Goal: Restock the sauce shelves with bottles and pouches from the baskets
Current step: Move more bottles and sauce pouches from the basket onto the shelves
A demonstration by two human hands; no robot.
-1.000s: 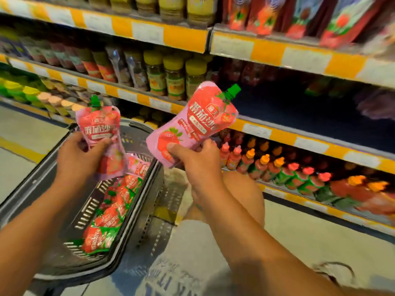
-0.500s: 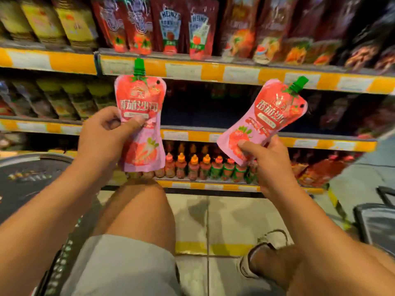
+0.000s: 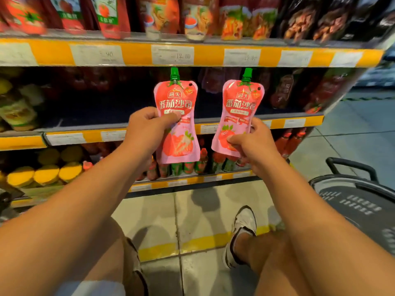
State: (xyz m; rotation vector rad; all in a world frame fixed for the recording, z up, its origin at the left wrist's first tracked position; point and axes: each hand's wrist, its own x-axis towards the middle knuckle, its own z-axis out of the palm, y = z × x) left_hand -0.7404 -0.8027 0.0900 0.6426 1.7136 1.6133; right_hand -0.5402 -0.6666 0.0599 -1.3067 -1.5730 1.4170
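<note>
**Two pouches up at the middle shelf**

Two pink tomato-sauce pouches are in the air, one per hand, both upright with green caps on top. The left hand (image 3: pixel 147 127) grips the left pouch (image 3: pixel 177 124) at its waist, thumb across the front label, fingers curled behind. The right hand (image 3: pixel 254 144) pinches the right pouch (image 3: pixel 239 116) lower down, thumb pressed on the printed tomato near the bottom corner, fingers wrapped round the right edge. The pouches sit side by side, a small gap between them, not touching.

Both are held in front of the middle shelf (image 3: pixel 299 122), and their caps reach almost to the yellow price rail (image 3: pixel 213 56) of the shelf above. Behind them that middle bay is dark; more pouches (image 3: pixel 284 90) stand to the right in it, blurred.

Up top, a row of red and dark bags (image 3: pixel 196 16) leans along the far shelf. Down low, small bottles (image 3: pixel 188 167) with red and green bodies line the bottom shelf, partly hidden behind the pouches, and yellow-lidded jars (image 3: pixel 47 174) sit to the left.

Near the right edge, a dark basket (image 3: pixel 352 201) stands on the floor, handle up; what it holds can't be made out. The person crouches, bare knees forward, one white shoe (image 3: pixel 241 231) on the tiles by a yellow floor line (image 3: pixel 192 246).
</note>
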